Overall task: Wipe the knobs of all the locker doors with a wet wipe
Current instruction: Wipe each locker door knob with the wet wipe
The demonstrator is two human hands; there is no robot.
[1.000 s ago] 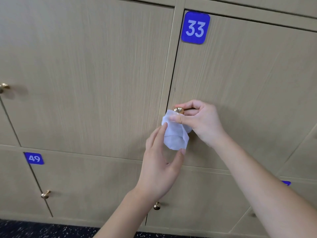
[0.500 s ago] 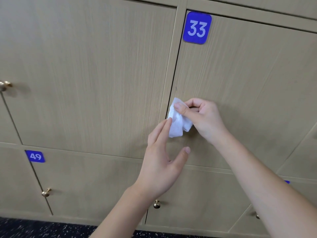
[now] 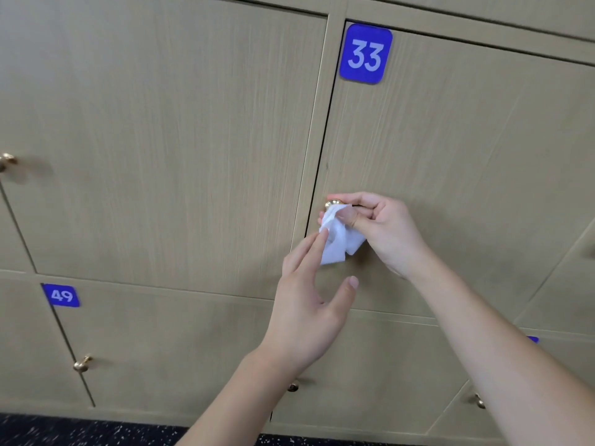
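White wipe [image 3: 338, 239] is pinched in your right hand [image 3: 383, 230] and wrapped on the brass knob [image 3: 333, 204] of door 33 [image 3: 450, 156] to rub it, while your left hand [image 3: 309, 304], fingers relaxed, just steadies the loose end.

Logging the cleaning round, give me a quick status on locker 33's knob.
Right hand pinching the wet wipe against locker 33's brass knob. Left hand open, fingertips at the wipe's lower edge. Knob's top showing. Nothing in the way.
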